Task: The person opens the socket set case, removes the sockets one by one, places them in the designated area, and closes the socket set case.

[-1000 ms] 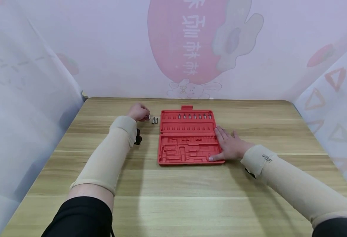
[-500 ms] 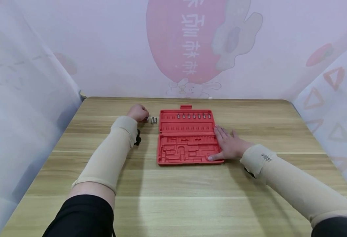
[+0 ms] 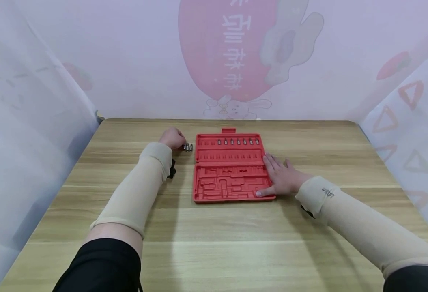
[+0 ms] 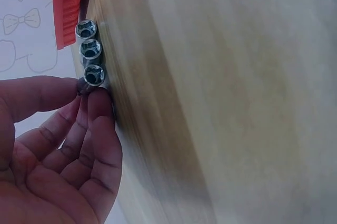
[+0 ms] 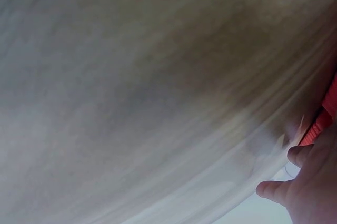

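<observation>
My left hand is at the left end of a short row of metal sockets on the table, left of the red case. In the left wrist view three sockets stand in line, and thumb and finger pinch the nearest socket. The middle socket stands close beside it, and the far socket is nearest the case. The red tool case lies open and flat, with several small metal pieces in its top row. My right hand rests spread on the case's right edge, thumb over the lower corner.
The wooden table stretches around the case on all sides. A printed white cloth hangs behind it, with more cloth to the left and right. The case's latch tab sticks out at the far side.
My left hand has shifted slightly right, bringing its socket up close to the other two, where a gap showed before. The right hand stays on the case.
</observation>
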Action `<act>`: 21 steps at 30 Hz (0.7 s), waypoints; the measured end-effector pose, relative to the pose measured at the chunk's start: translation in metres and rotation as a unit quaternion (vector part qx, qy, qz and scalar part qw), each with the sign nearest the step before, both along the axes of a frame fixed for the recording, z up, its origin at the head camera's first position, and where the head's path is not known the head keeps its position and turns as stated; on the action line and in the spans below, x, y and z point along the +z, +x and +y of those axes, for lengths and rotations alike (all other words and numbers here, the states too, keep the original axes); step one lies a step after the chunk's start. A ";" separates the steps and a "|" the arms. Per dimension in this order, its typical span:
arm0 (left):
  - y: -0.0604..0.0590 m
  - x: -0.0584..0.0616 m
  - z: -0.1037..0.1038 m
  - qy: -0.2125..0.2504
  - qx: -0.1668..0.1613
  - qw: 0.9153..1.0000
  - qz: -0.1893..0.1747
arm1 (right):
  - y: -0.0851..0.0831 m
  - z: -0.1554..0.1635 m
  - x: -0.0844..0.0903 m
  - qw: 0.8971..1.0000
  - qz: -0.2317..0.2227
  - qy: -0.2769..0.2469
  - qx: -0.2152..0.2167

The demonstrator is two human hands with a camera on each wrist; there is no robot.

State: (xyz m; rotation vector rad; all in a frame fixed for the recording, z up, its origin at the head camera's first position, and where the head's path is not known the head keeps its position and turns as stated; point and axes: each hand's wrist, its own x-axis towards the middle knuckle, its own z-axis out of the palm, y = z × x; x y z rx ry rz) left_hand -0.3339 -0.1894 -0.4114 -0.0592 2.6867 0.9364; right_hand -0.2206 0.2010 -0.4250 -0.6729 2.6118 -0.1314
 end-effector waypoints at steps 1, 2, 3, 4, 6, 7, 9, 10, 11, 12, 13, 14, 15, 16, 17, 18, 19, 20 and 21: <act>0.000 0.000 0.000 -0.001 0.000 1.000 -0.002 | 0.000 0.000 0.000 1.000 0.001 -0.001 0.000; 0.000 0.000 -0.001 -0.003 0.000 1.000 -0.004 | 0.000 0.000 0.000 1.000 0.000 -0.004 -0.001; -0.001 -0.001 -0.001 -0.005 0.000 1.000 -0.005 | -0.001 -0.001 0.000 1.000 -0.001 -0.003 -0.002; -0.001 -0.001 -0.001 -0.005 -0.001 1.000 -0.007 | -0.001 -0.001 0.000 1.000 -0.002 -0.005 -0.003; -0.001 -0.001 -0.001 -0.007 -0.003 1.000 -0.009 | -0.001 -0.001 0.000 1.000 -0.005 -0.006 -0.005; -0.001 0.000 -0.001 -0.009 -0.005 1.000 -0.009 | -0.001 -0.001 0.000 1.000 -0.005 -0.005 -0.006; -0.001 0.000 0.000 -0.011 -0.009 1.000 -0.009 | -0.002 0.000 0.000 1.000 -0.005 -0.003 -0.006; 0.000 0.000 0.000 -0.012 -0.011 1.000 -0.008 | -0.002 0.000 0.000 1.000 -0.005 -0.004 -0.005; 0.000 0.001 0.000 -0.014 -0.010 1.000 -0.009 | -0.001 -0.001 0.001 1.000 -0.004 -0.003 -0.005; 0.000 0.001 0.000 -0.016 -0.012 1.000 -0.009 | -0.001 -0.001 0.001 1.000 -0.004 -0.003 -0.005; 0.001 0.001 0.001 -0.017 -0.014 1.000 -0.009 | -0.001 -0.001 0.002 1.000 -0.004 -0.002 -0.005; 0.002 0.002 0.001 -0.019 -0.016 1.000 -0.009 | 0.000 -0.001 0.002 1.000 -0.005 -0.002 -0.005; 0.002 0.002 0.001 -0.022 -0.018 1.000 -0.008 | 0.000 -0.002 0.003 1.000 -0.006 -0.002 -0.004; 0.003 0.002 0.002 -0.026 -0.020 0.999 -0.007 | 0.000 -0.002 0.003 1.000 -0.005 -0.002 -0.004; 0.004 0.003 0.002 -0.029 -0.021 0.999 -0.005 | 0.000 -0.002 0.003 1.000 -0.006 -0.002 -0.004; 0.005 0.003 0.002 -0.032 -0.024 0.999 -0.002 | 0.000 -0.002 0.003 1.000 -0.007 -0.002 -0.004; 0.006 0.003 0.002 -0.034 -0.024 0.999 0.001 | 0.000 -0.001 0.003 1.000 -0.008 -0.001 -0.003; 0.006 0.003 0.003 -0.036 -0.025 0.999 0.004 | 0.000 -0.001 0.002 1.000 -0.007 -0.004 -0.003; 0.007 0.003 0.003 -0.038 -0.026 0.999 0.007 | 0.000 -0.001 0.002 1.000 -0.007 -0.006 -0.002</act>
